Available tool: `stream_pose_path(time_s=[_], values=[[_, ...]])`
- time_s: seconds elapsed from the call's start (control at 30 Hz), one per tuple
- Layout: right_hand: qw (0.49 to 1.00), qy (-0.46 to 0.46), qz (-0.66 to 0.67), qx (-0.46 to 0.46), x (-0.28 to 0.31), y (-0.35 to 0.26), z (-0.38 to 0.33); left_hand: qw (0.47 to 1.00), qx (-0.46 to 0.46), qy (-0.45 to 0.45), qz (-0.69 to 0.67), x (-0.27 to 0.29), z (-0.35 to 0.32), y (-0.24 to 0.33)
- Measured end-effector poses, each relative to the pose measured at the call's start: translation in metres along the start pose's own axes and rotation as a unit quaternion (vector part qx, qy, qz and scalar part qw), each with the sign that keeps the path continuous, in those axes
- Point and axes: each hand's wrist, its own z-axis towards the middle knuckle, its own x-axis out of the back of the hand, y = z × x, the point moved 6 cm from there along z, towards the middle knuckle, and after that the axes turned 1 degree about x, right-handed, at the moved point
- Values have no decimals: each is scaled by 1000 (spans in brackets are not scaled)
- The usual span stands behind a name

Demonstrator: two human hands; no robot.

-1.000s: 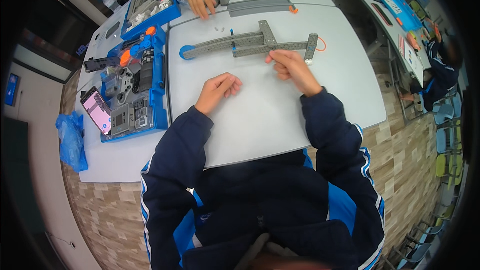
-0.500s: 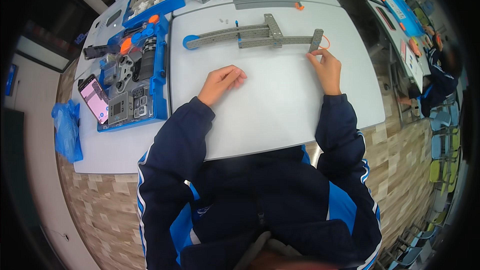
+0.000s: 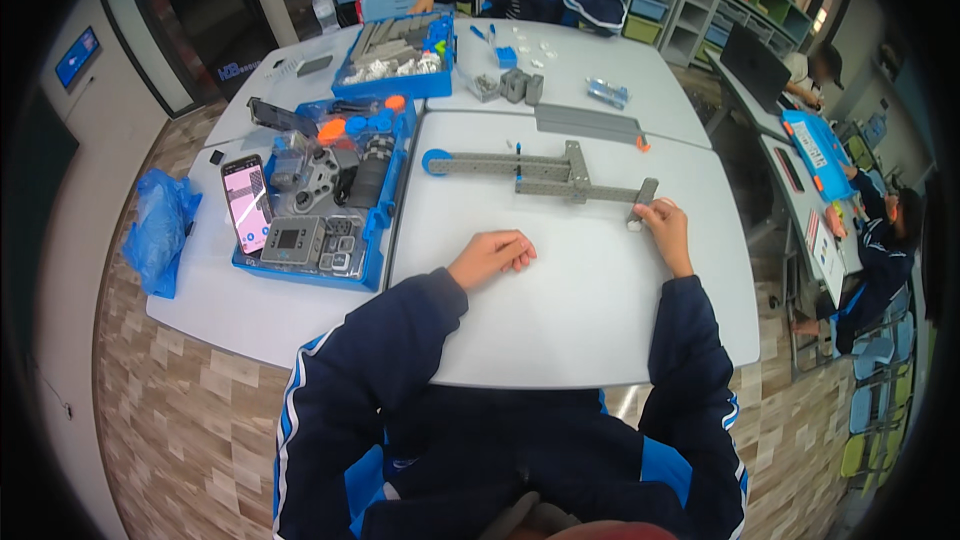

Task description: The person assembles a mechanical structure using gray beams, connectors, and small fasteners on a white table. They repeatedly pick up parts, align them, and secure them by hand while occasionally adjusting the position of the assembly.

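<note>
Right hand [image 3: 665, 225] is pinching a small white piece [image 3: 633, 226] at the right end of the long grey beam assembly with a blue wheel [image 3: 540, 172], which lies across the far side of the white desk [image 3: 590, 290]. I'd steady the beam with the other hand before fiddling with that end. Left hand [image 3: 492, 255] rests loosely curled on the desk, holding nothing, forearm angled in; right arm is stretched forward.

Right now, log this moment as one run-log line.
left hand: resting curled on white table | right hand: at end of grey beam assembly | blue parts tray: left
</note>
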Motion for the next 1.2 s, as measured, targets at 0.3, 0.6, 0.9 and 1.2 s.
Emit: stream_pose_path(time_s=[0.3,0.6,0.9,1.2], values=[[978,-58,152,-129,-17,11,-10,1000,-3,-18,-4,1,0,-2],[969,-62,187,-146,-19,18,-11,999,-7,-31,3,1,-3,0],[970,-52,184,-150,-15,6,-11,999,-9,-33,-7,1,-3,-3],[971,-58,177,-146,-17,11,-10,1000,-5,-23,-13,2,-3,-5]])
